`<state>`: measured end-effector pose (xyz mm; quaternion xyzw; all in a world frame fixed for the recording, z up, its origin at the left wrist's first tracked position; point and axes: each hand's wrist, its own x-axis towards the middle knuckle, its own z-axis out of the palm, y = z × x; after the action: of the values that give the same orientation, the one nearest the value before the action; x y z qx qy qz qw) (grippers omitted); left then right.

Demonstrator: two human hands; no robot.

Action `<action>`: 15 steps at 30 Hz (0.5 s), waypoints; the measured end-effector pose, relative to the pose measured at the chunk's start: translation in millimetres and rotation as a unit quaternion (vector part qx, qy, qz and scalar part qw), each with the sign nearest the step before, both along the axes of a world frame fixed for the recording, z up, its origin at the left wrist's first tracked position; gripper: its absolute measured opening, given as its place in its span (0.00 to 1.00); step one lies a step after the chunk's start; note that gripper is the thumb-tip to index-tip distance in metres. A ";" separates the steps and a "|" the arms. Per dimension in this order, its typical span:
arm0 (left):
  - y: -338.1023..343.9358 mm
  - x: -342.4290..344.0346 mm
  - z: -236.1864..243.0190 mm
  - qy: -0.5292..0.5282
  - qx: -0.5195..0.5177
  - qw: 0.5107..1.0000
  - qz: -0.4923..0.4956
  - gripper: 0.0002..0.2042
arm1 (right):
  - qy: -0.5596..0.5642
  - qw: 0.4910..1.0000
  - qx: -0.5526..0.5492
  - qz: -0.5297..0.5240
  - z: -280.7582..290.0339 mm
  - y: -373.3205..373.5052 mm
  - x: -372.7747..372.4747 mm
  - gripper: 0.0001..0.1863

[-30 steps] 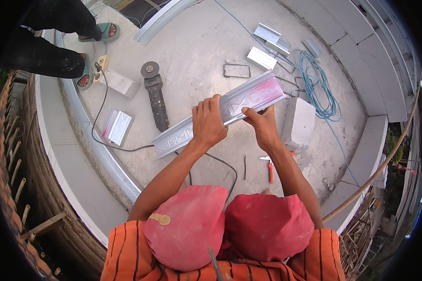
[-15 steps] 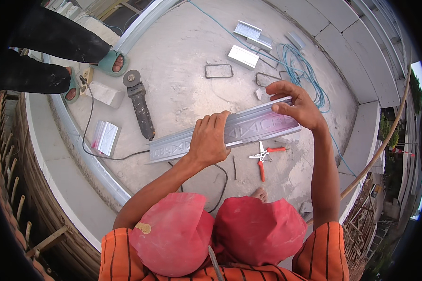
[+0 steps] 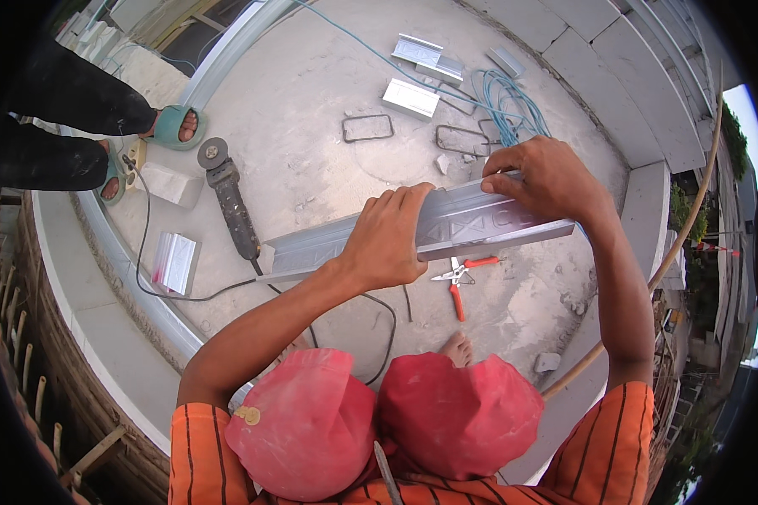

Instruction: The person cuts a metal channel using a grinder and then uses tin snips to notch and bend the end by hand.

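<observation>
A long silver metal channel [image 3: 312,251], embossed along its inner face and tinted pink near its right end, is held up slantwise above the concrete floor. My left hand [image 3: 389,236] is wrapped around its middle, fingers over the far edge. Near the right end, my right hand [image 3: 556,181] grips the far edge between thumb and fingers; its palm hides part of the channel. Below the channel lie tin snips [image 3: 457,282] with red-orange handles, blades apart. An angle grinder [image 3: 230,198] lies beyond the channel's left end.
Short metal channel offcuts [image 3: 176,263], bent steel stirrups [image 3: 367,128] and a coiled blue cable [image 3: 510,105] lie on the floor. A person in green sandals [image 3: 178,126] stands far left beside a white block [image 3: 167,185]. Low block walls [image 3: 632,101] border the area.
The channel has tilted, its right end shifting right. My right hand has closed more on its edge. The whole view has shifted slightly, moving floor items leftward.
</observation>
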<state>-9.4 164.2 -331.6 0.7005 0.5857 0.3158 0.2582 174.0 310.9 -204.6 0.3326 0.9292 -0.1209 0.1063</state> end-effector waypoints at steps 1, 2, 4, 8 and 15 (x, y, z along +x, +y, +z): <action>5.0 -0.1 2.5 -0.002 -0.003 1.000 -0.006 0.42 | -0.007 1.000 0.007 -0.002 4.6 1.0 0.5 0.12; 9.3 0.0 4.2 -0.004 -0.007 1.000 -0.013 0.42 | -0.014 1.000 0.013 -0.004 8.5 1.7 0.2 0.12; 14.8 -1.6 -5.1 -0.014 0.015 1.000 -0.020 0.42 | -0.024 0.999 0.026 -0.002 10.3 1.3 -0.3 0.12; 15.6 1.2 -20.7 -0.041 0.008 0.999 -0.018 0.42 | -0.033 0.998 0.048 0.009 -0.1 -1.0 0.7 0.12; 12.5 9.8 -32.5 -0.052 0.042 0.998 0.001 0.43 | -0.116 0.993 -0.004 -0.025 8.8 -8.0 -8.2 0.14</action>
<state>0.4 176.7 -364.1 0.6929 0.5581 0.3761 0.2588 165.8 302.9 -195.7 0.3672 0.9016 -0.0877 0.2113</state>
